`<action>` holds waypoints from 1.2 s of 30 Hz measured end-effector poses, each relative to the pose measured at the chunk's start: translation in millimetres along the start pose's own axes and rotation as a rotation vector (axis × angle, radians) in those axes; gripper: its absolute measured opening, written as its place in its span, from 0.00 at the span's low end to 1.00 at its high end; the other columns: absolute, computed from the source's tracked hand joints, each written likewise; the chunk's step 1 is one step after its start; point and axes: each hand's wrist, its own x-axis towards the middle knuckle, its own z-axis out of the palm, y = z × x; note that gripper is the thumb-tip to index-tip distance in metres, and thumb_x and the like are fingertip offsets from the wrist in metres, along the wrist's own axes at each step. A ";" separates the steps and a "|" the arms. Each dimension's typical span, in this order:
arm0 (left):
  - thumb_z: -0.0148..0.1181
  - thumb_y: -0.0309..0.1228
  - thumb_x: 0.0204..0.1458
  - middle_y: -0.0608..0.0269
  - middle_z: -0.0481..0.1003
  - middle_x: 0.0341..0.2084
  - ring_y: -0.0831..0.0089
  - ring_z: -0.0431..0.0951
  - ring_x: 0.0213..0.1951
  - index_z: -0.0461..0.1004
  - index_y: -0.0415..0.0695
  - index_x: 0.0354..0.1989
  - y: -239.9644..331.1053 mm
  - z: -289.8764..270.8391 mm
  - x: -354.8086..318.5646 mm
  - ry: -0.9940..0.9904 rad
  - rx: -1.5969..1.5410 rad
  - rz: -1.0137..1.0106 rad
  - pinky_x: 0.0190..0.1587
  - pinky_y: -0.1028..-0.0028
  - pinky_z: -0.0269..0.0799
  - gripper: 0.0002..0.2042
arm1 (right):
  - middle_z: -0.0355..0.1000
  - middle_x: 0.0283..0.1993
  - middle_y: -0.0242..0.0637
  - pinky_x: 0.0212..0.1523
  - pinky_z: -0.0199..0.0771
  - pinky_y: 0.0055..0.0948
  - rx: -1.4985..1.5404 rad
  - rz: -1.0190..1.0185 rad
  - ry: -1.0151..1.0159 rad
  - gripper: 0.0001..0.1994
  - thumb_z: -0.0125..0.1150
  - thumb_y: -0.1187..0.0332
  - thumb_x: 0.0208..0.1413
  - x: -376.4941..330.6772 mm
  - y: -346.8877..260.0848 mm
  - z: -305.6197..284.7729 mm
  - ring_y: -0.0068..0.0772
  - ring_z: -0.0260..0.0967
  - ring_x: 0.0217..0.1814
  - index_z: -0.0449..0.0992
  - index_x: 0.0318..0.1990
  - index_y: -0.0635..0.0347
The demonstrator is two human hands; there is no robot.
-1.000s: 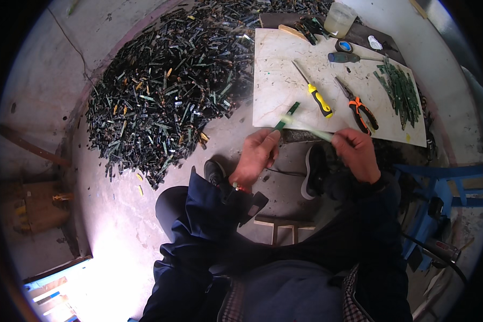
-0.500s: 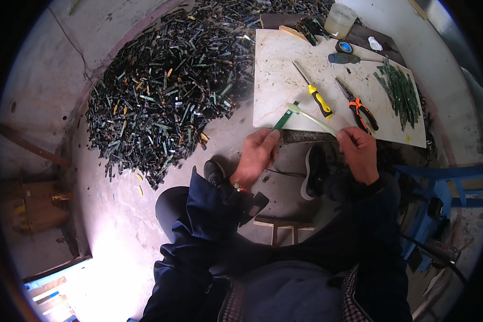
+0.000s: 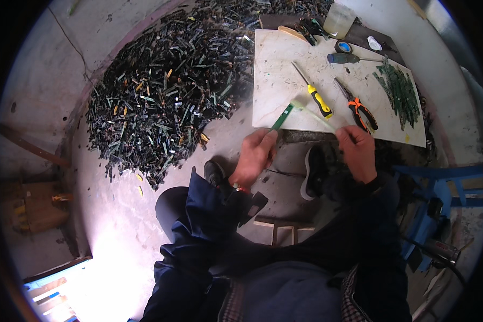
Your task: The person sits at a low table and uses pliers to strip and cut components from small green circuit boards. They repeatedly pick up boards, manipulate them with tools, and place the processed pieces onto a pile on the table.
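Note:
My left hand (image 3: 257, 155) grips a narrow green strip (image 3: 282, 117) that points up toward the pale board (image 3: 284, 80). A thin pale strip (image 3: 316, 115) runs from the green strip's top end down to my right hand (image 3: 357, 150), which pinches its other end. Both hands hover at the board's near edge. On the board lie a yellow-handled screwdriver (image 3: 317, 99), orange-handled pliers (image 3: 359, 107) and a heap of green strips (image 3: 400, 91).
A large dark pile of small strips (image 3: 166, 91) covers the floor to the left. At the board's far edge stand a clear plastic cup (image 3: 339, 20), a blue-topped round item (image 3: 343, 47) and dark tools. A blue frame (image 3: 440, 188) stands at right, a wooden stool (image 3: 276, 225) beneath me.
The pale strip has peeled away from the green strip, opening a wider angle between them. My right hand has pulled slightly to the right; my left hand holds its place.

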 end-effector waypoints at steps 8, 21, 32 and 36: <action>0.50 0.39 0.59 0.68 0.66 0.15 0.80 0.62 0.16 0.68 0.44 0.27 2.0 -0.2 -2.6 0.014 -0.064 -0.063 0.20 0.79 0.55 0.12 | 0.65 0.21 0.24 0.26 0.58 0.17 -0.031 -0.032 -0.022 0.10 0.59 0.67 0.58 -1.8 -1.4 0.6 0.12 0.58 0.24 0.75 0.31 0.66; 0.50 0.40 0.57 0.66 0.64 0.14 0.78 0.60 0.15 0.64 0.46 0.24 3.4 -1.9 -0.8 -0.011 -0.195 -0.088 0.19 0.78 0.54 0.13 | 0.64 0.21 0.25 0.17 0.54 0.15 0.153 0.079 -0.197 0.10 0.52 0.64 0.62 -1.9 -13.5 9.7 0.11 0.54 0.17 0.72 0.36 0.64; 0.50 0.41 0.57 0.66 0.64 0.14 0.78 0.59 0.14 0.64 0.46 0.25 -1.3 -9.4 4.4 0.021 -0.274 -0.121 0.17 0.78 0.53 0.13 | 0.64 0.19 0.26 0.21 0.55 0.20 -0.037 0.117 -0.272 0.12 0.52 0.64 0.61 0.9 -8.2 3.3 0.14 0.55 0.20 0.73 0.32 0.66; 0.51 0.42 0.57 0.66 0.64 0.14 0.78 0.59 0.14 0.64 0.47 0.25 -1.1 -9.3 5.3 0.039 -0.303 -0.123 0.17 0.79 0.53 0.14 | 0.63 0.18 0.27 0.20 0.56 0.20 -0.047 0.158 -0.343 0.12 0.51 0.64 0.61 -1.5 -14.1 -0.8 0.15 0.56 0.19 0.72 0.33 0.65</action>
